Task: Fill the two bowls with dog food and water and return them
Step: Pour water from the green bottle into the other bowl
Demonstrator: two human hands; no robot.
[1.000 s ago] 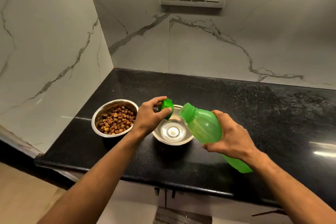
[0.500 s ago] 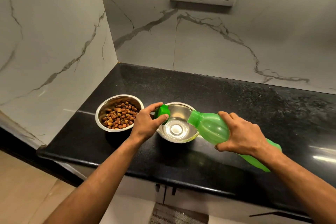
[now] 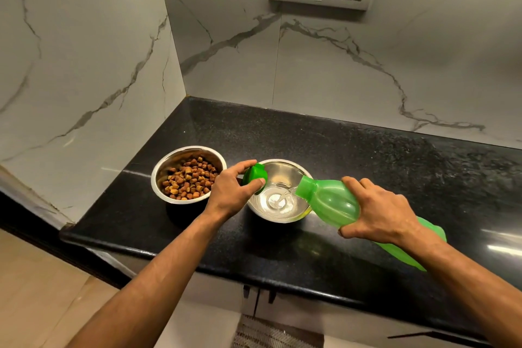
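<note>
Since a moment ago we are tipping the one green bottle (image 3: pixel 336 203) lower, and water is now streaming into the right bowl (image 3: pixel 293 175). Our right hand (image 3: pixel 378 212) is gripping the bottle, our left hand (image 3: pixel 234 192) pinching its single cap (image 3: pixel 254 176). Two bowls are sitting side by side near the dark surface (image 3: pixel 367 155) front edge, the kibble bowl (image 3: pixel 172 158) leftmost, with open room to the right.

Two shiny round steel bowls (image 3: pixel 188 175) (image 3: pixel 285 171) are gleaming on the glossy speckled black stone counter (image 3: pixel 367 150) beside a translucent green plastic bottle (image 3: pixel 336 203).

Green bottle (image 3: pixel 336 202) tipped lower in right hand (image 3: pixel 377 213), neck now over right bowl (image 3: pixel 278 175) rim; water stream now running from mouth into bowl, pooling at bottom.
</note>
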